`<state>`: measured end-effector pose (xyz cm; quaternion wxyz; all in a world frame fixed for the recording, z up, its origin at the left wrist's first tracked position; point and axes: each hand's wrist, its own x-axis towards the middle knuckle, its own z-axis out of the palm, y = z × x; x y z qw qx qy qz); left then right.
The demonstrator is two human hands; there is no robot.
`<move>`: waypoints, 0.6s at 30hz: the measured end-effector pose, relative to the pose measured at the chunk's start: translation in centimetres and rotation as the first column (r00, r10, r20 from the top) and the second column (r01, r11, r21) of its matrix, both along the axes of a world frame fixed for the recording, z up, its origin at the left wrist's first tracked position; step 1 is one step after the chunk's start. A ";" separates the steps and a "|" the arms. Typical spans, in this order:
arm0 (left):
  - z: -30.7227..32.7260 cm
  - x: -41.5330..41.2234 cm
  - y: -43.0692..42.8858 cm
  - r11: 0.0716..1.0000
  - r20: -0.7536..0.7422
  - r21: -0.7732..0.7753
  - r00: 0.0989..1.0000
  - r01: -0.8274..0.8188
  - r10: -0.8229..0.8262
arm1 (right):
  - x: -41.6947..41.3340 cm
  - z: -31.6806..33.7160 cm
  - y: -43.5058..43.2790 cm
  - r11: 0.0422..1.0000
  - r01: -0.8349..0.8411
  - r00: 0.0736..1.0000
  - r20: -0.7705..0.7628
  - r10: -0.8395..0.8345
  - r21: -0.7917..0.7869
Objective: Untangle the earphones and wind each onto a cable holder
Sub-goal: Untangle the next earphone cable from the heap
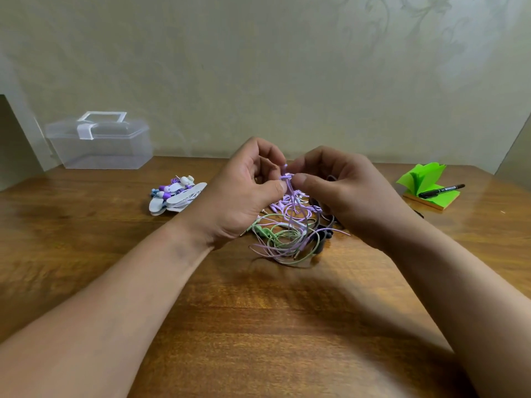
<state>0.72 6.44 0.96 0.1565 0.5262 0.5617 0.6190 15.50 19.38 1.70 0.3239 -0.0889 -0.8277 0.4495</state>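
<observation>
Above the middle of the wooden table (258,326), your left hand (244,191) and right hand (342,193) meet fingertip to fingertip; each pinches the lilac cable (288,177) between thumb and curled fingers, right at a small knot held up between them; from that knot, lilac strands drop to the tangle of earphones (287,237), a loose heap of lilac, green and dark cables lying on the table under and between your wrists. Just left of your left hand sits a pile of wound earphones (176,195) on white holders; farther back on the left stands a clear plastic box (100,142) against the wall; well to your right lies a green notepad (425,182) with a black marker (441,191) resting across it.
</observation>
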 end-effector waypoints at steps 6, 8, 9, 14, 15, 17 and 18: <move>-0.3 0.3 0.3 0.996 -0.062 -0.044 0.995 -0.081 0.078 | -0.2 -0.3 -0.2 0.990 0.025 1.000 0.003 -0.025 0.141; -0.3 0.2 0.2 0.991 -0.084 -0.051 0.989 -0.122 0.117 | -0.2 -0.3 -0.3 0.977 0.053 0.998 0.003 -0.055 0.205; -0.3 0.2 0.2 0.989 -0.090 -0.047 0.987 -0.140 0.135 | -0.2 -0.3 -0.4 0.969 0.078 0.997 0.002 -0.081 0.235; -0.4 0.5 0.3 0.978 -0.073 0.014 0.976 -0.207 0.207 | -0.5 -0.7 -1.0 0.909 0.206 0.978 -0.035 -0.208 0.363; -0.4 0.7 0.3 0.979 -0.062 0.020 0.977 -0.204 0.205 | -0.7 -0.9 -1.1 0.901 0.225 0.973 -0.045 -0.224 0.372; -0.4 0.9 0.3 0.983 -0.015 0.022 0.983 -0.183 0.184 | -0.9 -1.0 -1.2 0.887 0.259 0.965 -0.063 -0.255 0.382; -0.4 0.9 0.4 0.987 0.032 0.016 0.986 -0.162 0.161 | -0.9 -1.1 -1.2 0.884 0.271 0.962 -0.070 -0.265 0.380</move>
